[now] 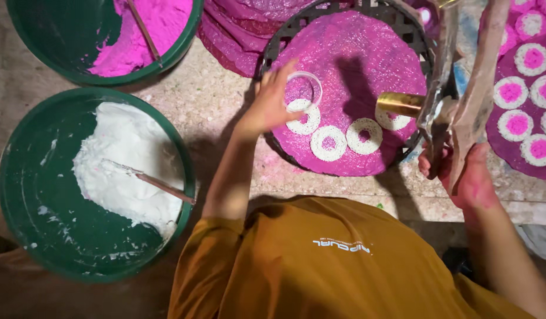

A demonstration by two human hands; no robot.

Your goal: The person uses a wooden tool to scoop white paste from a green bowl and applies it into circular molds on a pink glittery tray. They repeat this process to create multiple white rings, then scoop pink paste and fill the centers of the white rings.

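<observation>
My left hand (270, 105) rests on a round pink glittery sheet (355, 53) and holds a small clear ring mould (303, 88) against it. Several white rings (328, 143) lie in a curve on the sheet just below the mould. My right hand (465, 174), stained pink, grips a crumpled plastic piping bag (462, 88). The bag's gold nozzle (400, 104) hangs over the rightmost white ring. The pink sheet lies on a black woven tray (273, 44).
A green basin (25, 195) at the left holds white paste (125, 159) and a stick. Another green basin (60, 41) above holds pink paste. Pink sheets are stacked (231, 35) behind the tray. At the right lies a sheet (503, 147) with pink-filled white rings.
</observation>
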